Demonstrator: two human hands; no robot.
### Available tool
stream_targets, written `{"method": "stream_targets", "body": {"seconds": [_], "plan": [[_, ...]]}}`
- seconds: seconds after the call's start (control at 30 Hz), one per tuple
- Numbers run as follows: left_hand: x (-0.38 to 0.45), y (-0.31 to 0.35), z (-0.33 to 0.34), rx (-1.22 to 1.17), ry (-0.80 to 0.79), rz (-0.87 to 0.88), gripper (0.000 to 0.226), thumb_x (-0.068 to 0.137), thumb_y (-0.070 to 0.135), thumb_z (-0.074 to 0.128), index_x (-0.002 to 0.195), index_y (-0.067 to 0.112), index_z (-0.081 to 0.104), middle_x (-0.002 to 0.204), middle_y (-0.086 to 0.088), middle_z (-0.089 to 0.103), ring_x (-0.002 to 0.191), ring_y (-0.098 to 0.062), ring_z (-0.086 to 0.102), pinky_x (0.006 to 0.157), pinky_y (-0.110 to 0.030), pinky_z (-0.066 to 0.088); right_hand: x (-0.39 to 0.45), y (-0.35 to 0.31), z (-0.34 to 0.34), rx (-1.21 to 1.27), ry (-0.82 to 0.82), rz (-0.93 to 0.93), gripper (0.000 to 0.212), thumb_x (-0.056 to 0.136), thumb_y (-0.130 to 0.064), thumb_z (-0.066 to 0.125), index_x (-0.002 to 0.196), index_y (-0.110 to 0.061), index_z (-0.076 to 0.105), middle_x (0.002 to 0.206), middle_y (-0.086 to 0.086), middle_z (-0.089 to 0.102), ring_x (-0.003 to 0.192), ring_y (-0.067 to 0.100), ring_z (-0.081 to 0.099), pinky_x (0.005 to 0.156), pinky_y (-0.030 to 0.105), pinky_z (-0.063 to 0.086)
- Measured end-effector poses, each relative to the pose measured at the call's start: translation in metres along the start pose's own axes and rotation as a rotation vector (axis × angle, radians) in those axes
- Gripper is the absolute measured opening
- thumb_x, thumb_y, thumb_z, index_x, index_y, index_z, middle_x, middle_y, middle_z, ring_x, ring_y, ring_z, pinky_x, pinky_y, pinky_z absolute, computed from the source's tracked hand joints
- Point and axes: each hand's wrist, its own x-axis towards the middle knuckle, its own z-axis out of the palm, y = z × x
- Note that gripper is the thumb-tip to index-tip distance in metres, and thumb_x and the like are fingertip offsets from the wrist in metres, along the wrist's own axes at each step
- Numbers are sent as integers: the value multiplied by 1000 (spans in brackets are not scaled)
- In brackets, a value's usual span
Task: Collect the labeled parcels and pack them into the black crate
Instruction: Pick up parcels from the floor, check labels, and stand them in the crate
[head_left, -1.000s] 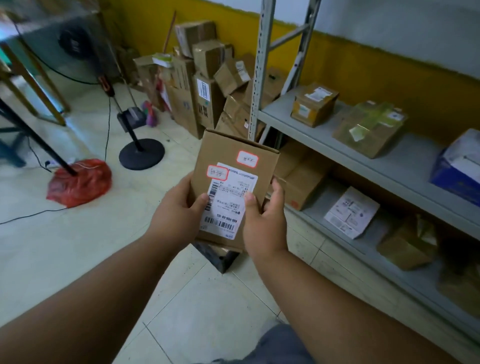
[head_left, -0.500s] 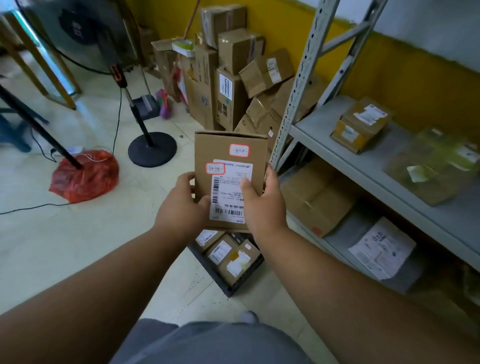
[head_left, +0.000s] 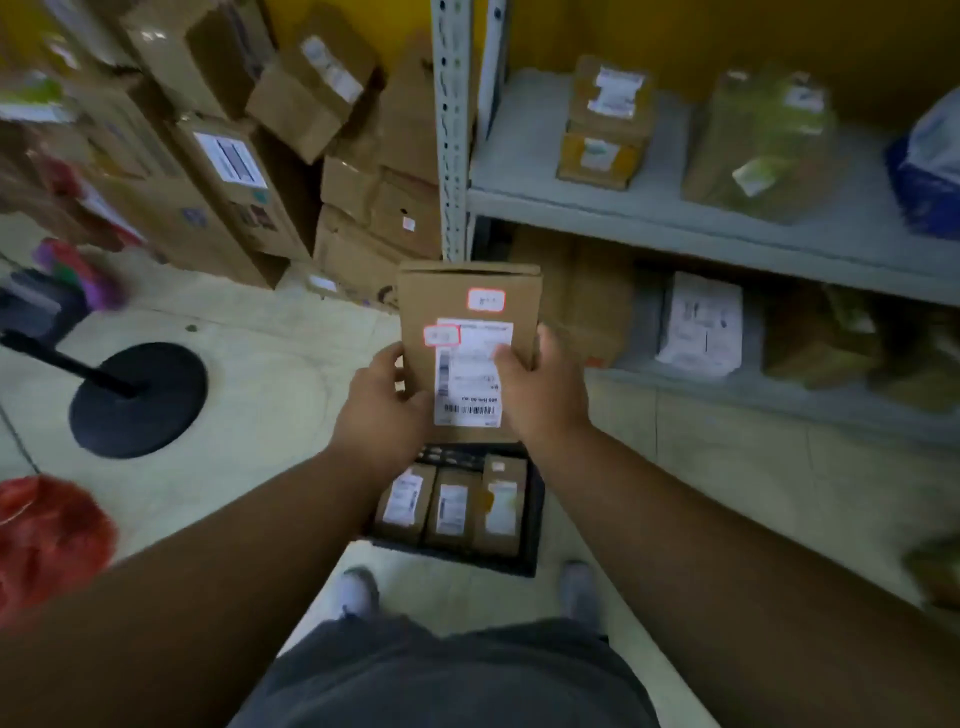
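The person stood over the black crate (head_left: 532, 525) with both hands out in front, a flat cardboard parcel (head_left: 470, 332) held between them, label side up. The left hand (head_left: 382, 410) gripped the parcel's lower left edge, thumb over the face beside the shipping label (head_left: 472, 374), and the right hand (head_left: 540, 389) clasped the lower right edge, thumb pressed onto the label itself. Both grips sat low on the box, so most of it stood clear beyond the fingers, tilted away from the holder. Held that way the label and the two red-bordered stickers (head_left: 485, 300) stayed readable, which I took to be the point: a check that it was a labeled one before packing. The parcel hung directly above the far end of the crate, which sat on the tiled floor (head_left: 260, 431) just ahead of the person's shoes (head_left: 358, 590). Three smaller labeled parcels (head_left: 451, 506) already lay side by side in the crate, filling the near part; the far part, under the held box, looked dark and open, though the hands hid some of it. Lowering the box there seemed the likely next step. The metal shelving (head_left: 727, 228) to the right carried more boxes, and a heap of cartons (head_left: 228, 171) leaned against the yellow wall (head_left: 343, 21) to the left.
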Motion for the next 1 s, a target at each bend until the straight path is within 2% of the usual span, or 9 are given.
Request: {"method": "stream_targets", "body": {"seconds": [0.13, 0.27, 0.4, 0.47, 0.6, 0.7, 0.77, 0.83, 1.0], "plan": [[50, -34, -15, 89, -123, 51, 62, 77, 30, 53, 136, 44, 47, 123, 9, 61, 91, -2, 61, 66, -21, 49, 20, 18, 58, -14, 93, 101, 47, 95, -43, 59, 136, -24, 48, 126, 2, 63, 104, 20, 67, 81, 40, 61], [101, -92, 3, 131, -214, 2, 45, 74, 35, 54, 118, 44, 58, 117, 6, 62, 90, -13, 68, 69, -31, 60, 36, 76, 114, -2, 156, 168, 54, 92, -38, 66, 137, -21, 39, 125, 6, 62, 105, 23, 67, 82, 41, 61], [149, -191, 51, 252, -208, -72, 30, 93, 15, 48, 118, 25, 60, 114, 0, 66, 87, -18, 71, 71, -32, 62, 49, 169, 176, -94, 101, 190, 50, 93, -37, 64, 136, -21, 42, 127, 5, 62, 107, 23, 67, 81, 42, 62], [166, -249, 76, 306, -190, -98, 24, 97, 17, 43, 111, 21, 61, 108, -2, 68, 82, -19, 70, 68, -31, 61, 56, 221, 212, -114, 45, 214, 42, 94, -37, 62, 131, -21, 49, 125, 3, 63, 106, 21, 67, 80, 40, 62], [194, -367, 118, 403, -201, -164, 24, 98, 22, 42, 116, 16, 57, 115, -6, 62, 86, -22, 67, 64, -28, 58, 65, 323, 288, -197, -47, 206, 23, 96, -37, 59, 114, -22, 59, 110, -4, 67, 89, 8, 66, 67, 19, 58], [217, -442, 145, 452, -255, -178, 26, 99, 26, 42, 120, 17, 55, 113, -7, 62, 86, -21, 67, 59, -24, 55, 75, 393, 333, -312, -103, 203, 32, 97, -40, 57, 122, -21, 60, 112, -1, 66, 90, 11, 65, 71, 26, 59], [234, -479, 164, 487, -307, -200, 27, 101, 29, 40, 122, 19, 54, 111, -8, 64, 87, -24, 68, 65, -32, 59, 84, 432, 357, -346, -149, 258, 42, 97, -43, 55, 131, -19, 57, 119, 5, 62, 97, 20, 66, 77, 35, 60], [250, -508, 184, 515, -374, -237, 31, 102, 27, 43, 128, 15, 55, 118, -13, 65, 99, -31, 67, 84, -43, 58, 92, 462, 373, -298, -169, 369, 46, 97, -43, 56, 136, -18, 54, 126, 9, 57, 101, 26, 65, 79, 38, 61], [265, -551, 220, 480, -457, -314, 30, 102, 19, 44, 129, 15, 57, 129, -13, 60, 113, -32, 61, 95, -45, 53, 109, 507, 392, -374, -143, 372, 45, 98, -39, 57, 135, -14, 53, 136, 6, 46, 114, 24, 57, 85, 27, 47]]}}
